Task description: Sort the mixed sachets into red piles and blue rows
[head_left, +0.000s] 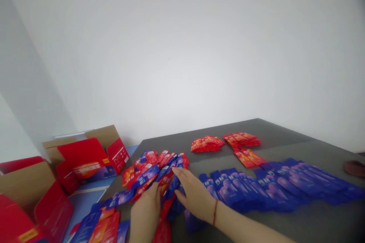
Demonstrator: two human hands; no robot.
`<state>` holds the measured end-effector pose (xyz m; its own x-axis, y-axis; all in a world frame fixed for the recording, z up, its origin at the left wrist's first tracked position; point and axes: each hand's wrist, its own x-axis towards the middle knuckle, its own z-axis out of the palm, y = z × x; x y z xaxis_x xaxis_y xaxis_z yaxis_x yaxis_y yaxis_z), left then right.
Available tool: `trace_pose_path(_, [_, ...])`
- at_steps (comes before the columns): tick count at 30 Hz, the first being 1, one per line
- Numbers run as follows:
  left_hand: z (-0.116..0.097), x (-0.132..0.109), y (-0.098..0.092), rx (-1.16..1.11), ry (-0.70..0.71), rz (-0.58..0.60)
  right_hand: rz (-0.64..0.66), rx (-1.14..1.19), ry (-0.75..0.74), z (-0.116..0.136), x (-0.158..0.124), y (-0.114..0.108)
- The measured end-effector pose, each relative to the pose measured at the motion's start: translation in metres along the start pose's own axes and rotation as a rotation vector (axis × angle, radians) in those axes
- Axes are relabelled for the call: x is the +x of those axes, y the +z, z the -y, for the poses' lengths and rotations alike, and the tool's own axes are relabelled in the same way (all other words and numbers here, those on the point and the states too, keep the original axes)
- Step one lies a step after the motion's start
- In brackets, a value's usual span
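Left hand [146, 209] flat, fingers loosely together, pressing the mixed packet pile [155, 172]. Right hand [194, 195] spread open, palm down on the same pile, gripping nothing. Pile runs to 12 o'clock of both hands. Blue packet row [273, 186] at 3 o'clock on counter [285, 136]. Red packets [225, 142] at 1 o'clock. Open boxes [88, 157] at 10 o'clock.

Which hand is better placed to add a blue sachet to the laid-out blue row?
Probably the right hand: it lies flat on the mixed pile, directly beside the blue row. The left hand sits farther away.
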<state>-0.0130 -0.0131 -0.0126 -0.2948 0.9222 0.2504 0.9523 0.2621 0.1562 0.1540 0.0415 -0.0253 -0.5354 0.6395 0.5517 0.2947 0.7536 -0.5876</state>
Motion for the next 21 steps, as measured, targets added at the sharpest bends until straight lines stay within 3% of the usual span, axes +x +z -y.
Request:
trace_pose_path(3, [-0.022, -0.002, 0.004, -0.428, 0.064, -0.028, -0.188, 0.26, 0.19, -0.008, -0.005, -0.012])
trace_pose_path(5, [-0.041, -0.003, 0.012, -0.728, 0.095, 0.016, -0.301, 0.444, 0.348, -0.017, -0.006, -0.02])
trace_pose_path(8, [-0.071, -0.009, 0.029, -1.08, 0.056, 0.191, -0.37, 0.696, 0.521, -0.033, -0.006, -0.035])
trace_pose_path(11, [-0.093, -0.02, 0.049, -1.331, 0.01, 0.455, -0.356, 0.848, 0.589, -0.047, -0.011, -0.052])
trace_pose_path(13, [-0.1, -0.027, 0.058, -1.405, 0.03, 0.696, -0.397, 0.847, 0.589, -0.053, -0.017, -0.063])
trace_pose_path(15, [-0.104, -0.03, 0.063, -1.415, 0.083, 0.854, -0.472, 0.849, 0.582, -0.053, -0.026, -0.072])
trace_pose_path(17, [-0.107, -0.03, 0.063, -1.378, 0.113, 0.851, -0.451, 0.922, 0.591, -0.05, -0.036, -0.078])
trace_pose_path(19, [-0.111, -0.029, 0.06, -1.319, 0.13, 0.773, -0.336, 0.991, 0.585, -0.045, -0.045, -0.082])
trace_pose_path(21, [-0.118, -0.029, 0.056, -1.261, 0.167, 0.784, -0.242, 0.971, 0.55, -0.041, -0.05, -0.088])
